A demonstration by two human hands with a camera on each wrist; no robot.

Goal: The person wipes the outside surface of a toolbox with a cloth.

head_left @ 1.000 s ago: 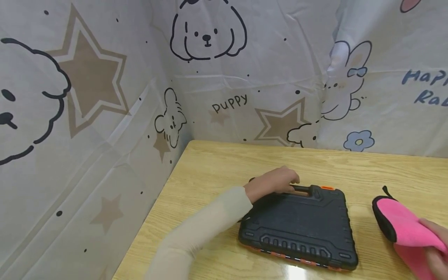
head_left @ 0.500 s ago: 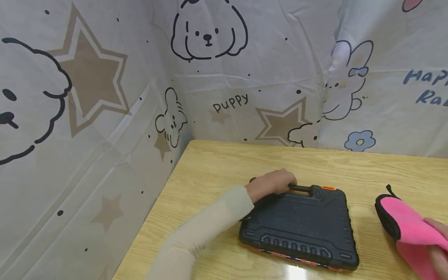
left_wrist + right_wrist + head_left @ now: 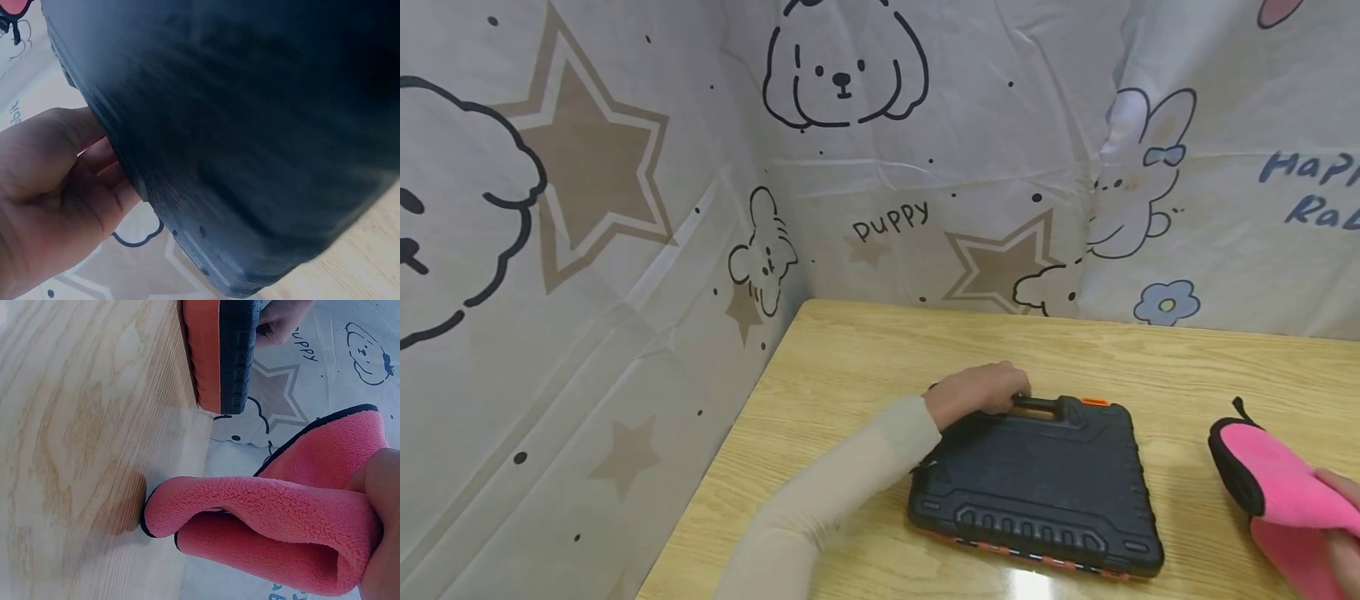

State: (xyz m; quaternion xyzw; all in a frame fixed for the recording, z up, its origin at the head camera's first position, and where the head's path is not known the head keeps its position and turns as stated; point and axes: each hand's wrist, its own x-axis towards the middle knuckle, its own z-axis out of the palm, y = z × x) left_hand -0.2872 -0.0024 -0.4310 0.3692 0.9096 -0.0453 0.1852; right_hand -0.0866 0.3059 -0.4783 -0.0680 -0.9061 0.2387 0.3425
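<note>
On the table lies a black plastic tool case (image 3: 1045, 471) with an orange latch and an orange lower half. My left hand (image 3: 992, 388) grips its handle at the far side, and the forearm crosses the case's left part. In the left wrist view, curled fingers of the left hand (image 3: 59, 194) meet the edge of the case (image 3: 250, 125). Over to the right, my right hand (image 3: 384, 512) holds a folded pink fleece cloth (image 3: 281, 506) with black edging. Its free end hangs close over the table. Only part of that hand shows in the head view.
The wood-grain table (image 3: 850, 350) meets a printed fabric backdrop (image 3: 865, 183) at its back and left edges. Bare tabletop shows between the case and the cloth, and behind the case.
The left fingers, raised over the handle a second ago, have come down round it. The cloth in my right hand has shifted slightly to the right. The case lies nearly where it was.
</note>
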